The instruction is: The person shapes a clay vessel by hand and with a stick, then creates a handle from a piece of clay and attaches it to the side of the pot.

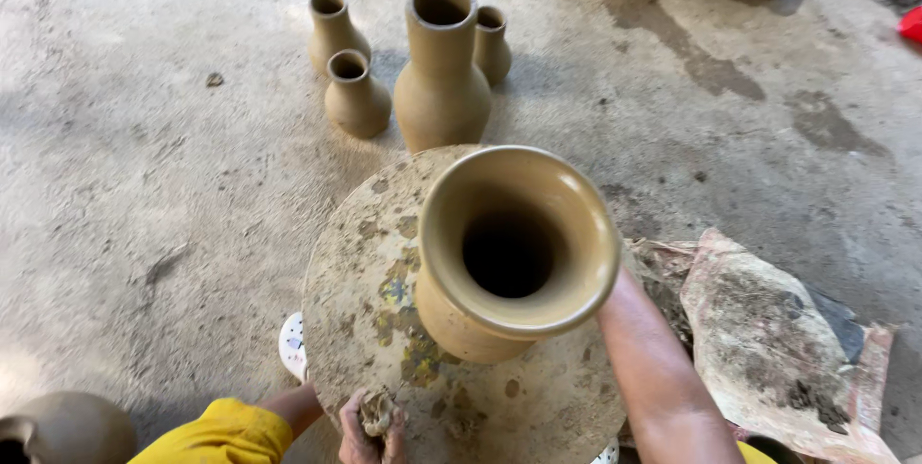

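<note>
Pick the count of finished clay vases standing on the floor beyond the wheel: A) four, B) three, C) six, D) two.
A: one tall vase stands among three small vases, all behind the wide-mouthed vase on the wheel.

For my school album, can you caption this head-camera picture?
Left hand grips a clay lump at the wheel's edge beside a wide-mouthed wet clay vase.

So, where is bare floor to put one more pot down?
The wide concrete floor left of the four small vases is bare, and so is the stretch right of them, up to the dirty sheet. The round board is crowded: the big vase and left hand occupy it.
</note>
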